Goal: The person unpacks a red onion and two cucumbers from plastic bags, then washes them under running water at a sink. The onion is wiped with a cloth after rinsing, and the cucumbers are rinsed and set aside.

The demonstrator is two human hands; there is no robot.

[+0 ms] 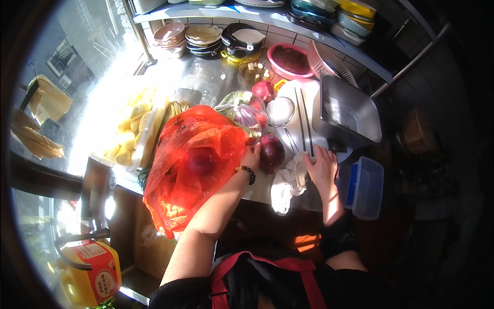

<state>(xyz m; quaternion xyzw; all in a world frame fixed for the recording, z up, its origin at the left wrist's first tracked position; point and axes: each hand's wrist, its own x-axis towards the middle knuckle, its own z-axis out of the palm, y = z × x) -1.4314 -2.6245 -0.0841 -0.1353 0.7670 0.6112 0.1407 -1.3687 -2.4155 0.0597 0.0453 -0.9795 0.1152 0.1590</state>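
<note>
A red plastic bag (197,166) with a round dark thing showing through it lies before me, left of the middle. My left hand (251,156) is between the bag and a red onion (272,151), its fingertips partly hidden, so its grip is unclear. On the right, my right hand (322,166) reaches over the counter edge, thumb side against a crumpled white cloth (289,183). Its fingertips are near the lower ends of two dark chopsticks (303,119). A small mesh strainer (281,112) lies left of the chopsticks.
Beyond the bag are bagged vegetables (245,110) and another red onion (264,91). Peeled potatoes (131,133) fill a container on the left. A steel pan (349,112) and a clear plastic box (367,188) stand right. Stacked dishes (203,38) sit under a shelf (247,14).
</note>
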